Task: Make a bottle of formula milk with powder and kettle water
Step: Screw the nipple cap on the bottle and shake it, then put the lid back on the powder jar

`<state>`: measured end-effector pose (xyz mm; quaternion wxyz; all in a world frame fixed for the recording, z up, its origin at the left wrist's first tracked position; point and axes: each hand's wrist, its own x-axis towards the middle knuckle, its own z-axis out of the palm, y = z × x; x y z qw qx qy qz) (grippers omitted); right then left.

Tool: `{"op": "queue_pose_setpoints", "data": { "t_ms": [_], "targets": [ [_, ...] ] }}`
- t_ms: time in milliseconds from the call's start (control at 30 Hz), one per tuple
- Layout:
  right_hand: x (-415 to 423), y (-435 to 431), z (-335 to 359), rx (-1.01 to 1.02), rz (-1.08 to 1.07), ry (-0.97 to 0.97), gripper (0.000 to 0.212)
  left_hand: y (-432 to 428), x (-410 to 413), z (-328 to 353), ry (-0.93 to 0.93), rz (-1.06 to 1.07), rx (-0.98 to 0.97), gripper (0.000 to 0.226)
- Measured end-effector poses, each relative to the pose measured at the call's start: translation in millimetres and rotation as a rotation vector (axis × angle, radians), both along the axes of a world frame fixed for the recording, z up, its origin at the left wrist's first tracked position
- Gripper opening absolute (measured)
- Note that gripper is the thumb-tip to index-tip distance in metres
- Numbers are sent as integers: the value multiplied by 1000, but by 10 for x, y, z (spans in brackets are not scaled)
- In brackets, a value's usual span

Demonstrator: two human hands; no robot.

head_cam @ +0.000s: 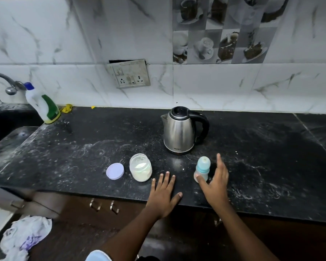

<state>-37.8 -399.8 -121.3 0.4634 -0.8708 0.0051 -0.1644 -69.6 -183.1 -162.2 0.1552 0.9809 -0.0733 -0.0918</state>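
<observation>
Presently the baby bottle (202, 169) stands upright on the counter (271, 166), capped, immediately left of the open right hand (215, 182), thumb touching its base; the left hand (163, 193) rests flat, empty, farther off.

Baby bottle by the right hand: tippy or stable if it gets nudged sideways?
Probably tippy: the bottle stands upright, tall and narrow on a small base. It looks empty, so likely light and easy to knock over. The right hand is open around it, thumb at its base; a low grip seems safer than a push near the teal cap.
</observation>
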Motion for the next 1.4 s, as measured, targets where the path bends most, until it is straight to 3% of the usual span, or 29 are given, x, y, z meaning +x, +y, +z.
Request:
{"op": "queue_pose_setpoints", "data": {
  "t_ms": [133, 267, 367, 467, 533, 600, 667, 767, 867, 1067, 1133, 1233, 1300, 1400],
  "targets": [
    [-124, 185, 141, -149, -131, -268, 78, 46, 41, 199, -100, -66, -155, 78],
    [-157, 415, 226, -220, -50, -414, 61, 112, 126, 555, -260, -143, -340, 67],
    [-155, 609, 266, -219, 82, -403, 53, 352, 179, 884, -450, -91, -491, 51],
    [-156, 792, 241, -192, 232, -234, 53, 838, 247, 1211, -666, 223, -445, 53],
    [-142, 907, 209, -196, 315, -88, 60, 1198, 288, 1385, -561, 493, -349, 56],
    [-96, 1039, 202, -224, 387, 74, 77, 1562, 377, 1407, -332, 614, -215, 56],
    [-29, 1173, 204, -238, 449, 227, 97, 1830, 446, 1329, -64, 597, -75, 59],
    [96, 1396, 206, -223, 492, 319, 116, 1984, 489, 1117, 216, 469, 49, 83],
    [202, 1596, 221, -172, 495, 373, 125, 1997, 507, 912, 271, 424, 126, 98],
    [311, 1860, 232, -85, 518, 454, 128, 2046, 493, 686, 211, 464, 82, 84],
    [305, 1905, 239, -61, 498, 484, 123, 2050, 484, 665, 110, 514, -11, 84],
    [307, 1948, 239, -60, 469, 502, 112, 1974, 500, 779, -121, 653, -527, 95],
    [317, 1966, 219, -70, 455, 507, 108, 1830, 503, 925, -243, 691, -821, 83],
    [337, 1971, 206, -80, 450, 515, 109, 1532, 488, 1130, -324, 666, -1021, 51]
  ]
}}
